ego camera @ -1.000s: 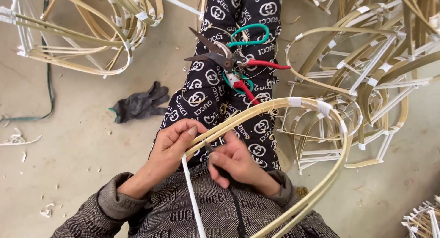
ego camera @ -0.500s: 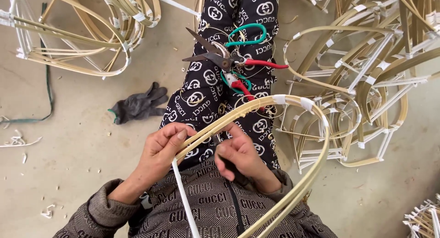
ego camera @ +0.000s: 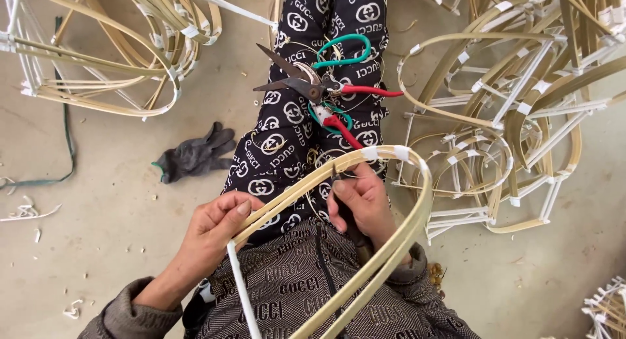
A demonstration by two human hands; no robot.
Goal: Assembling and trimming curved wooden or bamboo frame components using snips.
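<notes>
Over the lap, near centre | left hand (ego camera: 212, 229) grip closed on bent bamboo strip (ego camera: 417, 202) | right hand (ego camera: 362, 202) grip closed round dark tool (ego camera: 357, 238) against strip | scissors (ego camera: 313, 84) on far leg | glove (ego camera: 192, 154) left on floor

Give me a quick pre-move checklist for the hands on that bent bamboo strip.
1. Left hand grips the bamboo strip: ok, fingers pinch its lower run.
2. Right hand on the strip: ok, it sits inside the bend, holding a dark thin tool; what kind, cannot tell.
3. White tape at hand: ok, it runs down from the left hand.
4. Joint on the bend taped: ok, white wraps show at the top of the curve.
5. Scissors safe: not ok, they lie blades open on the leg, just beyond the bend.
6. Glove on: not ok, it lies on the floor.
</notes>
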